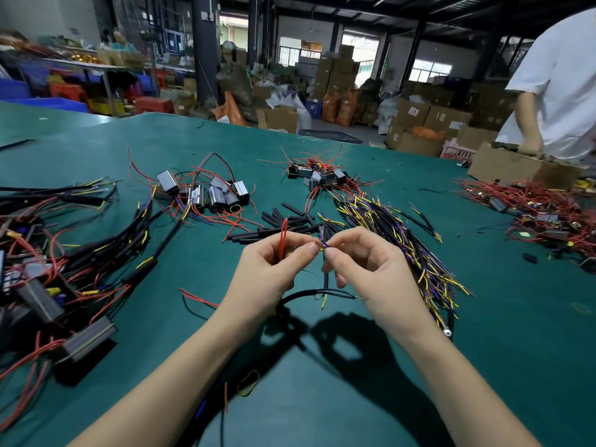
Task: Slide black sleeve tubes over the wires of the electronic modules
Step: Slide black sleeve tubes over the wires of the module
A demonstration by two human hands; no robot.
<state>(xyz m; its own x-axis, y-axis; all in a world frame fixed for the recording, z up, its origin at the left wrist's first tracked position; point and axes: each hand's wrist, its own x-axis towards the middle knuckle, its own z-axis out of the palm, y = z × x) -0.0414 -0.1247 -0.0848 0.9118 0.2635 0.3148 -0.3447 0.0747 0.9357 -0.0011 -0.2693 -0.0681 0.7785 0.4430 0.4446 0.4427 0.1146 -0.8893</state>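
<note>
While both grips pinch wire ends | sleeve tube hangs below right hand

My left hand grips a red wire loop while my right hand pinches purple and yellow wire ends above the tabletop; loose black tubes lie just beyond my fingers

Our bare forearms rise from the lower corners and converge at frame centre. Our left hand and right hand meet there, fingers curled, fingertips pinched together, thumbs nearly touching.
</note>
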